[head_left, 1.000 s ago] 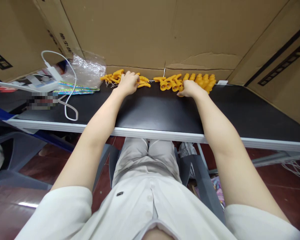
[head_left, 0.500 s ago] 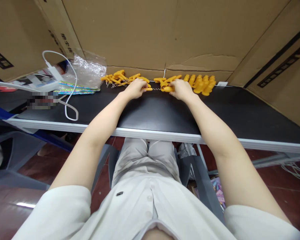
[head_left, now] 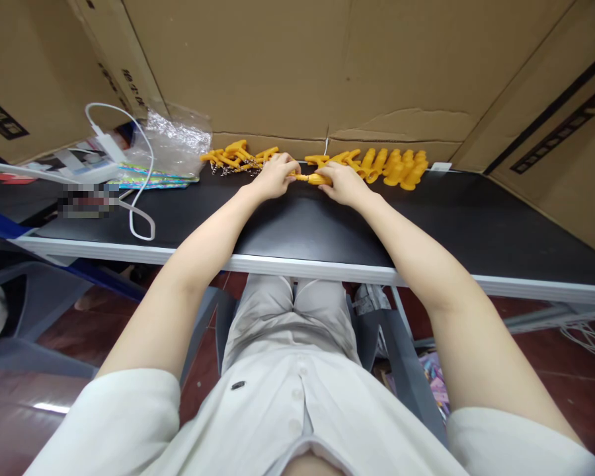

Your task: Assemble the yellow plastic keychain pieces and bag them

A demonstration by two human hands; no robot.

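We are pinching one small orange plastic piece between left hand and right hand; it looks light, rigid, best gripped at both ends.

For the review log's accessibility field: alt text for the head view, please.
Both hands, left hand and right hand, grip one yellow plastic part between them over a black table. More yellow parts line the cardboard wall behind.

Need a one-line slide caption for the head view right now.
Both hands, left hand and right hand, grip one yellow plastic part between two yellow heaps on the black table.
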